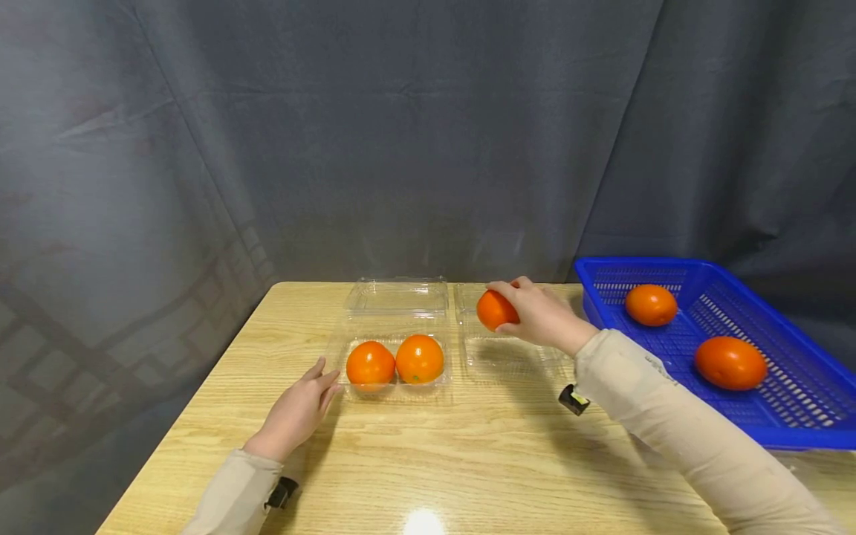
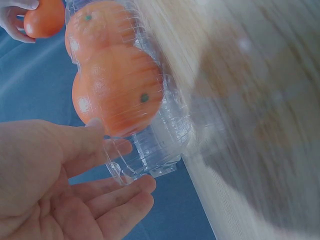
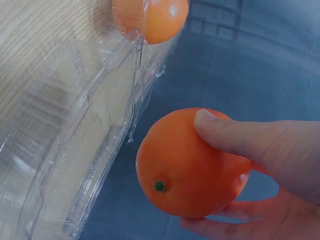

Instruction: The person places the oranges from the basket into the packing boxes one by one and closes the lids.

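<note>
My right hand (image 1: pixel 545 318) holds an orange (image 1: pixel 496 310) above the right clear plastic clamshell (image 1: pixel 511 362). In the right wrist view, the thumb lies on top of this orange (image 3: pixel 187 165), with fingers beneath and its green stem end showing. My left hand (image 1: pixel 297 410) is at the left edge of another open clamshell (image 1: pixel 399 395). The left wrist view shows its thumb and index finger pinching the plastic rim (image 2: pixel 112 165), the other fingers spread outside. Inside sit two oranges, a left one (image 1: pixel 371 364) and a right one (image 1: pixel 420 359), side by side.
At the right stands a blue plastic basket (image 1: pixel 712 271) with two oranges, one farther back (image 1: pixel 651 305) and one nearer (image 1: pixel 730 362). Raised lids (image 1: pixel 399 296) stand behind the clamshells on the wooden table (image 1: pixel 428 453). A dark curtain (image 1: pixel 428 148) hangs behind.
</note>
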A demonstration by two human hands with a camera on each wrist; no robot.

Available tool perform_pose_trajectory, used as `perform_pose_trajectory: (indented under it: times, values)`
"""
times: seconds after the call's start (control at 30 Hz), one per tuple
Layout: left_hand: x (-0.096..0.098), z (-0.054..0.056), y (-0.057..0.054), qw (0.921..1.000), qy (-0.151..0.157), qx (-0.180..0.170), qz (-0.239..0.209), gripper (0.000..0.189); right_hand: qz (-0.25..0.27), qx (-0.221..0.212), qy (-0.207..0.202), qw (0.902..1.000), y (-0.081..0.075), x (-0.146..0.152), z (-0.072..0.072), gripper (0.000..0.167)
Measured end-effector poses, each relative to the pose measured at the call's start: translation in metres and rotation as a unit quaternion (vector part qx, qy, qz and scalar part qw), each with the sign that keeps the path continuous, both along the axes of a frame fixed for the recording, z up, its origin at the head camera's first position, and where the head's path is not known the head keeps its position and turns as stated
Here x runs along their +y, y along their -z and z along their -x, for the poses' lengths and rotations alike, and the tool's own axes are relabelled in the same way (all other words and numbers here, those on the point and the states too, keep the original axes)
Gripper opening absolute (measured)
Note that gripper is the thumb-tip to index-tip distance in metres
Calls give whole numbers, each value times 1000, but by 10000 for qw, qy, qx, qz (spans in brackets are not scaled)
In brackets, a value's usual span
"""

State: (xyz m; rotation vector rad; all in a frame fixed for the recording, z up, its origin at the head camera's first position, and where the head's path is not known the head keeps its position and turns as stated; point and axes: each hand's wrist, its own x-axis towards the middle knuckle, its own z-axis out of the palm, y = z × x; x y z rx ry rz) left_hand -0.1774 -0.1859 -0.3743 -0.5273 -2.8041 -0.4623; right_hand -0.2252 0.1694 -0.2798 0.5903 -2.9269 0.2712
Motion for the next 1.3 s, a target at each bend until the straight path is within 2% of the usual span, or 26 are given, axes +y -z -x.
perform_pose_trajectory:
  times: [0.8, 1.3]
  values:
    - [-1, 1, 0, 9998, -55, -173, 78, 31, 217, 89, -259, 9994, 7, -13, 4, 68]
    - [0, 0, 1, 10000, -3, -4, -10, 30, 217, 3, -161, 9996, 10, -21, 6, 72]
